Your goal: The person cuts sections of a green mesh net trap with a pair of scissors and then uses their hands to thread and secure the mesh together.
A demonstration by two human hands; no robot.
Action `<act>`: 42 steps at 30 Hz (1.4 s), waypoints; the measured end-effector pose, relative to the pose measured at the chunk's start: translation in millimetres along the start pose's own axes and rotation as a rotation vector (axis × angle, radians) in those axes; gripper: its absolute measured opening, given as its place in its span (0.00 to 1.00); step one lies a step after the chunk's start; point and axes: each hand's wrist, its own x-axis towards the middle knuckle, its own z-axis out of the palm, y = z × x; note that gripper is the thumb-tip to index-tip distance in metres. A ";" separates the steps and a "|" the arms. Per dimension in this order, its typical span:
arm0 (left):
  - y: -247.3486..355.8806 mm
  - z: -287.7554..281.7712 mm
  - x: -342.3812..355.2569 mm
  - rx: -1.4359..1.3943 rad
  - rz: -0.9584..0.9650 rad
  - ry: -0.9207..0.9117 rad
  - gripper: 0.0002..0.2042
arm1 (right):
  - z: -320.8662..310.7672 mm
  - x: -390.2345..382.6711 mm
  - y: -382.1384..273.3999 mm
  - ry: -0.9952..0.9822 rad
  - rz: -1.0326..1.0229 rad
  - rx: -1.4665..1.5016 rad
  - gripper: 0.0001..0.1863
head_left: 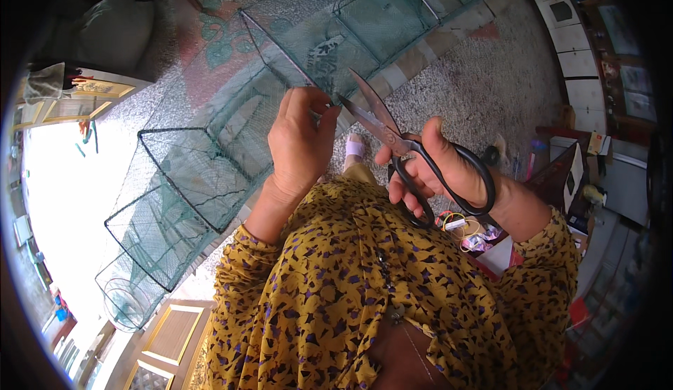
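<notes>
A long green net trap with dark square frames stretches across in front of me, from the lower left to the upper right. My left hand pinches the netting beside one frame bar, thumb and fingers pressed together. In my right hand is a pair of scissors with black loop handles. Their blades stand apart and point up and left. The lower blade's tip lies right by my left fingertips, where a small bit of the net or cord is too fine to make out.
Speckled floor with a coloured pattern lies under the net. My foot in a pale slipper shows below the hands. At right are a box with colourful small items and white cabinets. Wooden door panels stand at lower left.
</notes>
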 end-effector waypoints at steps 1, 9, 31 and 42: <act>2.6 0.7 0.2 0.014 0.008 -0.001 0.10 | 0.7 1.2 0.3 0.008 -0.004 0.006 0.52; 6.3 3.5 -2.2 0.062 0.021 0.006 0.06 | 32.5 23.9 4.9 0.216 -0.255 -0.007 0.47; 1.1 -10.0 1.7 -0.178 -0.141 -0.116 0.09 | -47.5 44.2 -54.4 0.417 -0.526 0.161 0.46; -29.3 36.1 149.8 -1.128 -0.871 -0.086 0.07 | -30.9 46.5 -46.2 0.237 -0.243 0.157 0.50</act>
